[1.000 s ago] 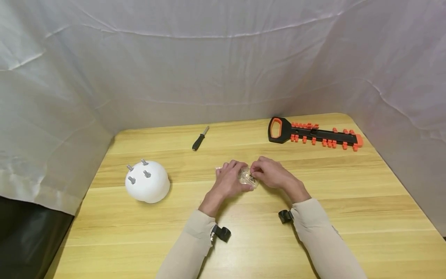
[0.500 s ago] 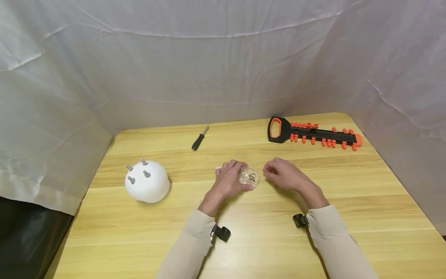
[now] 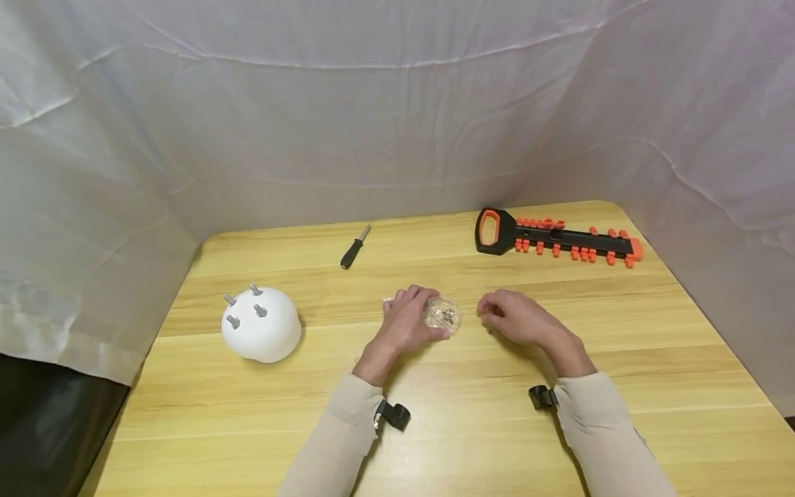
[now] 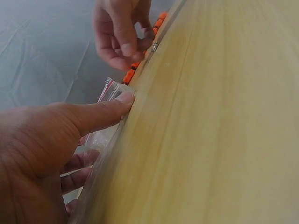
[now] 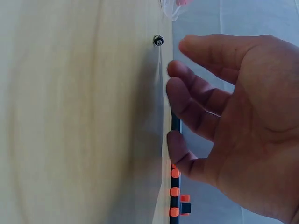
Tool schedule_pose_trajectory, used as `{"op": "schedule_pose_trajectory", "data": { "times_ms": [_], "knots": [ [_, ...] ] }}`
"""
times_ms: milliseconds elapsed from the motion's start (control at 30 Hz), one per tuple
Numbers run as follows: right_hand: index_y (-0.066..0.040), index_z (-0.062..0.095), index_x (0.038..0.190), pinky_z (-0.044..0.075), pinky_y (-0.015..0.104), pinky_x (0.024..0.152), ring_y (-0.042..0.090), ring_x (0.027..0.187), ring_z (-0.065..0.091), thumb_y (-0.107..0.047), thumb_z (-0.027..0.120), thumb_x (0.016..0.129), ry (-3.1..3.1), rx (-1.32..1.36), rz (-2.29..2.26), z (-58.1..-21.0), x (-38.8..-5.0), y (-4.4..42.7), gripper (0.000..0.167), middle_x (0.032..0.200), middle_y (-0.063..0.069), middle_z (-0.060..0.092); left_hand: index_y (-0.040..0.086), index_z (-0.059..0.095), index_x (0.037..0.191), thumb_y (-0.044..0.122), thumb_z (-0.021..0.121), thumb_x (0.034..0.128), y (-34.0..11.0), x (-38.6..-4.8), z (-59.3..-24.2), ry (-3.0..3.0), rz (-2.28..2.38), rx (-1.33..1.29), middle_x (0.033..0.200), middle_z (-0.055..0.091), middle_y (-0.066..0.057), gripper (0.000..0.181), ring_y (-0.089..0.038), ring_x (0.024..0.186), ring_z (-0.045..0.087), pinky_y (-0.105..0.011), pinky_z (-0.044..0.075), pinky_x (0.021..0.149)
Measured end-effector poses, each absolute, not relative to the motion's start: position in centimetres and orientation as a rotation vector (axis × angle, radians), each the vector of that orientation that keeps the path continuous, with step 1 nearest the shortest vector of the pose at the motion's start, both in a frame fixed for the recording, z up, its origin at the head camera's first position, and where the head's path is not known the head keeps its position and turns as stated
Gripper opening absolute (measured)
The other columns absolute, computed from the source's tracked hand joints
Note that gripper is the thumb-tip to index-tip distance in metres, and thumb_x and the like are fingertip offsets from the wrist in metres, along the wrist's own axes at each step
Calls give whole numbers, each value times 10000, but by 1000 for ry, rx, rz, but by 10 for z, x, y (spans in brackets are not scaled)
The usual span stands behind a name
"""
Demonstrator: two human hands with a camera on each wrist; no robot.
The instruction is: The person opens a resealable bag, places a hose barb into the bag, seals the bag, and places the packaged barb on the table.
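While the left hand [image 3: 410,321] is holding a clear plastic bag [image 3: 439,309] at the middle of the table [image 3: 248,414], its thumb is lying along one edge of the bag and its fingers are sitting at the other side. A red strip [image 4: 106,87] is showing at the bag's edge, and a cluster of small metal bits [image 3: 448,317] is lying inside.

At three o'clock from the bag, the right hand [image 3: 518,317] is hovering, holding nothing, its fingers loosely bent and a narrow gap showing between thumb and fingertips. A single metal piece [image 5: 158,40] is lying on the table near those fingertips, between three and four o'clock from the bag.

Farther off at nine o'clock, a white dome [image 3: 267,338] is resting with four grey pegs [image 3: 260,310] sticking up from it. A black-handled screwdriver [image 3: 354,250] is lying at ten o'clock, its shaft pointing towards one. At two o'clock, a long black bar [image 3: 602,242] with orange clips [image 3: 584,254] is lying near the table's far edge. A pale curtain [image 3: 397,138] is hanging behind at twelve.
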State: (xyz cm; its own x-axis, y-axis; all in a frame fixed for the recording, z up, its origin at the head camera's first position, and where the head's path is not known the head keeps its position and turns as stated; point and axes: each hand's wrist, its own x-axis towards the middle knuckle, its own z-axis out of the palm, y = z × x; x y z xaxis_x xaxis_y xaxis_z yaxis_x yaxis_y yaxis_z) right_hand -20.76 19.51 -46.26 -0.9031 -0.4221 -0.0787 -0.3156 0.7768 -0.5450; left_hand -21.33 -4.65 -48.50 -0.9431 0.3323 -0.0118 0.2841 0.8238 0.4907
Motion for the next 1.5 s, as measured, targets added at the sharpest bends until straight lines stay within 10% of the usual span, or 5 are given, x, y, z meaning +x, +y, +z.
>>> {"op": "schedule_pose_trajectory", "data": {
  "times_ms": [767,1500],
  "knots": [
    [-231,700,818,442,295,733,107,763,511,-175,717,860,2709,-628,-748,-462,-204,206,72,823,-59,596,256,496,1371,493,836,675,-47,-217,-481,2909,753,484,1321,537,28,810,-188,1148,457,-438,301,993],
    [-112,646,1002,485,388,849,186,933,561,-170,561,980,2890,-585,-919,-462,-213,185,106,1040,36,551,254,498,1365,505,830,677,-46,-214,-485,2910,739,481,1322,537,32,804,-191,1145,468,-434,315,994]
  ]
}}
